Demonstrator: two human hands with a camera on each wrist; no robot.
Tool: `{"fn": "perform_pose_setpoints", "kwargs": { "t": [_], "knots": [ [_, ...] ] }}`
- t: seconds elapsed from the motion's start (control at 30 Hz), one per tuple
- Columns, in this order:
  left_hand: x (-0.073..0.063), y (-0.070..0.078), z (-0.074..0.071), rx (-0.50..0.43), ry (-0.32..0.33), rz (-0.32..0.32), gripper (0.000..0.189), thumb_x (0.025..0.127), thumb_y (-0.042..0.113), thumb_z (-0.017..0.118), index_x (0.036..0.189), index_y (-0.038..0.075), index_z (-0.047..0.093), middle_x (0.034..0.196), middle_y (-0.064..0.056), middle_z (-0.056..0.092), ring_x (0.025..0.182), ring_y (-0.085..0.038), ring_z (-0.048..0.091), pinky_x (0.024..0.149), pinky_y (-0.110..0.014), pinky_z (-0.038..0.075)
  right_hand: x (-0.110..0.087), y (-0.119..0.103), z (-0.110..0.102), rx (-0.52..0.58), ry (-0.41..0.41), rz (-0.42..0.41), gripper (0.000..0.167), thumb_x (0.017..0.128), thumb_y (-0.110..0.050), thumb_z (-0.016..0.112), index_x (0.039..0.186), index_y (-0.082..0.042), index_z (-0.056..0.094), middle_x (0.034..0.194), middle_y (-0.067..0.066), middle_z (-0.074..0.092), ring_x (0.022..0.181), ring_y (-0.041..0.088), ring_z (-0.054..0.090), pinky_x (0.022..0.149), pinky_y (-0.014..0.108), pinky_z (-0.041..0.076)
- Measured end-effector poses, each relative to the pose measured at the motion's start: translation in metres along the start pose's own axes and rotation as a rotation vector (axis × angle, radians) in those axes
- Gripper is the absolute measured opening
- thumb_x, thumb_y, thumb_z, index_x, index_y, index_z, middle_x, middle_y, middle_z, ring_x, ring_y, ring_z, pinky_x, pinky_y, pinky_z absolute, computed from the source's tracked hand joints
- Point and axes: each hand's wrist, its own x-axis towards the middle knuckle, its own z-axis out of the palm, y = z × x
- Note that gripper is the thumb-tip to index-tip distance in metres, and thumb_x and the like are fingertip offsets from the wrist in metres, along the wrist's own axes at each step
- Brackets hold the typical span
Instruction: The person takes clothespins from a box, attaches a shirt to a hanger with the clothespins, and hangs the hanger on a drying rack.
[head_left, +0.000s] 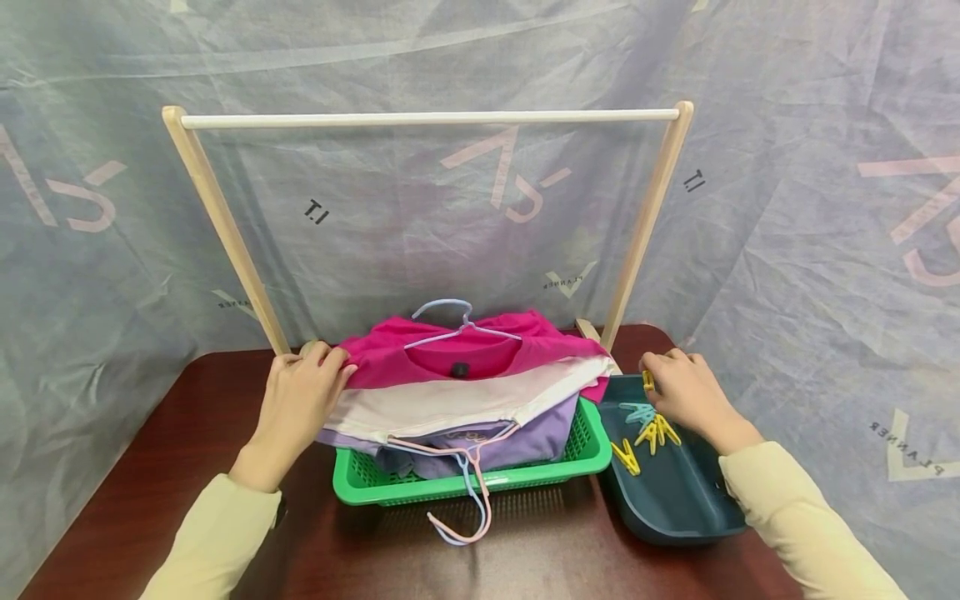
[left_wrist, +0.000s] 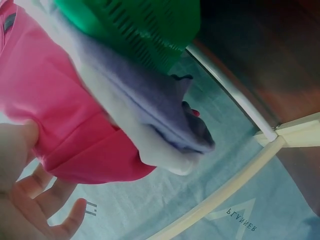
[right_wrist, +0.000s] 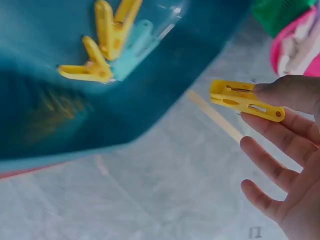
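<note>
**op_far:** Watching my feed here: dark wood table (head_left: 187,417) with a wrinkly grey printed sheet (head_left: 787,250) hung all round behind it. My left hand (head_left: 300,400) is at the left edge of the clothes pile, fingers curled over the pink shirt (head_left: 465,354), thumb on top. The left wrist view shows the pink cloth pinched between thumb and fingers, so it's gripping.

**rackwatcher:** And the right?

**op_far:** Right hand (head_left: 686,392) sits at the far corner of the blue tray (head_left: 675,500), just right of the basket. It's pinching a yellow peg (right_wrist: 247,100) between thumb and forefinger, the other fingers loose and spread. The peg is lifted clear of the tray in the wrist view.

**rackwatcher:** What's left in the tray?

**op_far:** A small clump of pegs (head_left: 648,433), mostly yellow with one light teal, lying just beside the hand.

**rackwatcher:** The pile?

**op_far:** Pink shirt on top with a light blue hanger (head_left: 457,325) lying on its collar, then a white layer (head_left: 450,404), then purple (head_left: 525,442) under that, all heaped in a green basket (head_left: 577,454). Two more hangers (head_left: 468,500), pink and pale blue, dangle out over the basket's front onto the table.

**rackwatcher:** Rack?

**op_far:** Wooden rack (head_left: 427,119) stands right behind the basket, its white bar bare.
</note>
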Motion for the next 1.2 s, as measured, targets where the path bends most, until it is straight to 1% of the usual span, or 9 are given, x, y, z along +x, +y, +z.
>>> {"fn": "perform_pose_setpoints", "kwargs": {
  "t": [0.1,0.3,0.43,0.63,0.77,0.9,1.0,1.1,1.2],
  "knots": [
    [0.001,-0.001,0.001,0.003,-0.018,-0.009,0.019,0.085,0.024,0.062,0.081,0.006,0.056,0.071,-0.009,0.051,0.068,-0.029,0.056,0.068,-0.046,0.039,0.004,-0.003,-0.009,0.002,0.046,-0.019,0.026,0.067,-0.008,0.074,0.087,-0.010,0.058,0.075,0.004,0.061,0.084,0.030,0.054,0.073,0.051,0.038],
    [0.002,-0.003,0.002,0.014,-0.054,-0.034,0.020,0.084,0.024,0.064,0.081,0.006,0.056,0.071,-0.009,0.052,0.068,-0.030,0.057,0.070,-0.047,0.040,0.016,-0.011,-0.026,0.000,0.146,-0.058,0.025,0.066,-0.008,0.076,0.084,-0.010,0.059,0.077,0.006,0.064,0.081,0.030,0.054,0.073,0.050,0.038],
    [0.002,-0.004,0.003,0.013,-0.067,-0.043,0.020,0.083,0.024,0.065,0.081,0.006,0.056,0.072,-0.010,0.052,0.069,-0.030,0.057,0.069,-0.047,0.039,0.025,-0.017,-0.034,-0.012,0.189,-0.071,0.027,0.065,-0.011,0.078,0.085,-0.010,0.060,0.080,0.007,0.066,0.080,0.029,0.053,0.074,0.049,0.038],
    [0.002,-0.003,0.004,0.011,-0.083,-0.056,0.019,0.082,0.023,0.066,0.082,0.006,0.057,0.072,-0.010,0.053,0.071,-0.030,0.057,0.069,-0.047,0.039,0.035,-0.025,-0.044,-0.017,0.225,-0.097,0.022,0.066,-0.009,0.073,0.082,-0.009,0.057,0.079,0.008,0.066,0.079,0.028,0.051,0.078,0.051,0.037],
    [0.003,-0.003,0.005,0.017,-0.095,-0.068,0.019,0.081,0.022,0.067,0.083,0.006,0.058,0.073,-0.010,0.054,0.072,-0.030,0.058,0.069,-0.048,0.040,0.043,-0.033,-0.048,0.003,0.241,-0.109,0.021,0.068,-0.010,0.073,0.083,-0.009,0.058,0.080,0.008,0.067,0.080,0.027,0.051,0.080,0.051,0.036],
    [0.003,-0.004,0.006,0.021,-0.105,-0.076,0.019,0.081,0.022,0.068,0.083,0.006,0.058,0.073,-0.010,0.055,0.072,-0.029,0.059,0.069,-0.047,0.040,0.051,-0.041,-0.050,0.027,0.280,-0.148,0.019,0.069,-0.011,0.074,0.079,-0.008,0.058,0.071,0.006,0.062,0.080,0.027,0.051,0.078,0.049,0.036],
    [0.002,-0.004,0.007,0.018,-0.106,-0.078,0.019,0.081,0.023,0.068,0.083,0.006,0.058,0.073,-0.010,0.055,0.071,-0.029,0.059,0.069,-0.048,0.040,0.055,-0.046,-0.050,0.030,0.309,-0.180,0.020,0.069,-0.008,0.073,0.079,-0.007,0.057,0.069,0.006,0.061,0.080,0.027,0.051,0.077,0.049,0.037],
    [0.002,-0.004,0.007,0.018,-0.110,-0.080,0.019,0.081,0.023,0.068,0.083,0.007,0.058,0.073,-0.010,0.055,0.070,-0.030,0.059,0.069,-0.048,0.040,0.059,-0.050,-0.048,0.030,0.340,-0.208,0.021,0.068,-0.005,0.073,0.079,-0.006,0.056,0.076,0.009,0.065,0.081,0.027,0.052,0.077,0.049,0.038],
    [0.002,-0.004,0.007,0.022,-0.114,-0.080,0.020,0.080,0.023,0.069,0.083,0.007,0.058,0.073,-0.010,0.055,0.070,-0.030,0.059,0.069,-0.048,0.040,0.063,-0.053,-0.046,0.038,0.362,-0.223,0.020,0.067,-0.001,0.070,0.078,-0.007,0.054,0.077,0.009,0.064,0.084,0.027,0.053,0.078,0.048,0.038]
  ]
}}
